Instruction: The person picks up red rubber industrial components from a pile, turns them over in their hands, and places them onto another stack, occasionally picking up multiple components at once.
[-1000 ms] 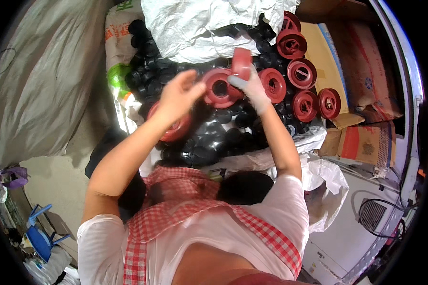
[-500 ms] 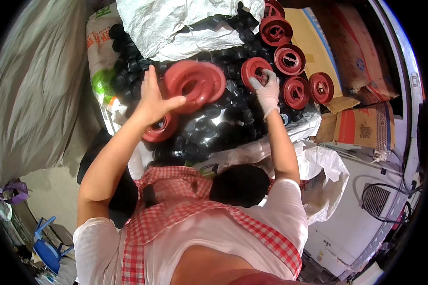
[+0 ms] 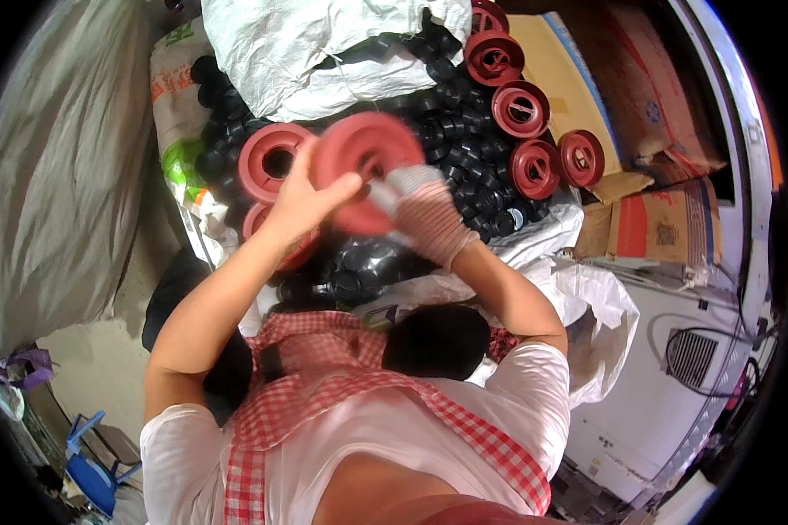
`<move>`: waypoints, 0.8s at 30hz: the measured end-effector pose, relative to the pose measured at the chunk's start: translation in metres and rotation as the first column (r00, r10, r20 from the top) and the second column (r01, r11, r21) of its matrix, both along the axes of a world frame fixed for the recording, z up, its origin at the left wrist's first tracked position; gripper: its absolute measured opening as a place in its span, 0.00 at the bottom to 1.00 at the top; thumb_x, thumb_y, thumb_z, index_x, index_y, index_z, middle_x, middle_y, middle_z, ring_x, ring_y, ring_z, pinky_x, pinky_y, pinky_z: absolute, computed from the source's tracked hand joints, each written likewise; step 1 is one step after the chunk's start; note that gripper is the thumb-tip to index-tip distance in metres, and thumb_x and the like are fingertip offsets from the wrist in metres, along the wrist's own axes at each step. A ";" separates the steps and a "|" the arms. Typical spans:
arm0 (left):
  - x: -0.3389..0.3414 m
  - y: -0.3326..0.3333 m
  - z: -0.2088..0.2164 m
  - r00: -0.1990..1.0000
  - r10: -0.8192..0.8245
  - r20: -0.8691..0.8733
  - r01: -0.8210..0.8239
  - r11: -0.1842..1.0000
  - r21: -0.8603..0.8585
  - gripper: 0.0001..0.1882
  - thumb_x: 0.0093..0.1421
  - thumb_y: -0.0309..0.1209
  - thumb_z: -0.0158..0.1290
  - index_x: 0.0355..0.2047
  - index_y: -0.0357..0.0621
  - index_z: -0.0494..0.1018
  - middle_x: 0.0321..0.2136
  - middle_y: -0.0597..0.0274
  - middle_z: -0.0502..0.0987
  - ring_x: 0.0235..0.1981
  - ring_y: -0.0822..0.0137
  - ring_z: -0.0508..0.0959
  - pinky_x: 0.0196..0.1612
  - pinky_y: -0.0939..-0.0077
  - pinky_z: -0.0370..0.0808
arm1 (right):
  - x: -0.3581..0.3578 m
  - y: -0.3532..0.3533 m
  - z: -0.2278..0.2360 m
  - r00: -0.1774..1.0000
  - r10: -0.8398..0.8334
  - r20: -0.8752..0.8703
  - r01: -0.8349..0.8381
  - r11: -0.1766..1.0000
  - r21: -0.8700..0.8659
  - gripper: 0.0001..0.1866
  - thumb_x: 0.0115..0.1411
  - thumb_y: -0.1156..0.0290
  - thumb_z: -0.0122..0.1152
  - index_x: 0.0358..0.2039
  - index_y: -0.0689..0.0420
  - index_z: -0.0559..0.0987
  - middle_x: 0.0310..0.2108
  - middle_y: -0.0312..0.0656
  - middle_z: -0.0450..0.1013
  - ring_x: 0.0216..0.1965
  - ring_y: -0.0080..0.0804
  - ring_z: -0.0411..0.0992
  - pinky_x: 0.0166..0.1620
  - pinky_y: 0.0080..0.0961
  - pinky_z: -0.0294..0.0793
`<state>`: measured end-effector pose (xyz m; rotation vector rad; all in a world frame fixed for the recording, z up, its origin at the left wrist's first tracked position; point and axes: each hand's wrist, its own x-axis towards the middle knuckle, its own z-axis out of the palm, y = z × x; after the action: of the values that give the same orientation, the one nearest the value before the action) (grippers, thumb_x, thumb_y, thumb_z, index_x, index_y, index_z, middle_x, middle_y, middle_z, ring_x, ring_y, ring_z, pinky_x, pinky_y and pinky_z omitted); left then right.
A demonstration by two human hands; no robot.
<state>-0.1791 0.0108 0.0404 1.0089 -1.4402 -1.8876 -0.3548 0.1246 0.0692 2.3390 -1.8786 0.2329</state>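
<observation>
Black plastic caps lie heaped, partly under a white woven sack; above them, a motion-blurred red plastic disc is held by both hands: bare left hand clasping its left rim, gloved right hand with curled fingers gripping near its centre

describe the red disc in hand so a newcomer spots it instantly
From the white sack, drop to the heaped black round pieces. Over them is the red disc, the only one between the bare left hand and gloved right hand.
</observation>
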 end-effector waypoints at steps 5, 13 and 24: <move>0.018 -0.025 0.033 0.952 0.134 -0.276 -0.020 0.925 0.380 0.29 0.55 0.28 0.60 0.56 0.45 0.63 0.48 0.59 0.73 0.48 0.65 0.75 0.52 0.61 0.74 | 0.007 0.017 0.052 0.744 -0.221 0.631 0.261 0.965 0.030 0.22 0.42 0.66 0.69 0.39 0.53 0.74 0.34 0.41 0.70 0.34 0.39 0.70 0.39 0.37 0.69; 0.014 0.036 0.025 0.901 -0.052 -0.430 0.331 0.723 0.606 0.29 0.63 0.39 0.53 0.61 0.50 0.57 0.55 0.59 0.68 0.54 0.61 0.72 0.53 0.57 0.75 | 0.036 0.022 0.027 -0.544 -0.159 0.824 -0.061 0.987 0.151 0.45 0.58 0.39 0.53 0.65 0.57 0.53 0.65 0.44 0.54 0.65 0.38 0.52 0.68 0.38 0.47; 0.006 0.031 0.013 0.956 0.013 -0.292 0.153 0.830 0.536 0.25 0.62 0.32 0.56 0.58 0.47 0.61 0.53 0.59 0.70 0.51 0.64 0.74 0.54 0.62 0.74 | 0.007 0.025 0.016 -0.485 -0.120 0.866 0.021 0.989 0.149 0.36 0.59 0.49 0.58 0.58 0.62 0.64 0.52 0.42 0.67 0.55 0.27 0.66 0.56 0.27 0.66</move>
<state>-0.1728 0.0420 0.0538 0.8786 -0.7762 -2.4651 -0.3479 0.1497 0.0856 1.4109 -2.1229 3.3775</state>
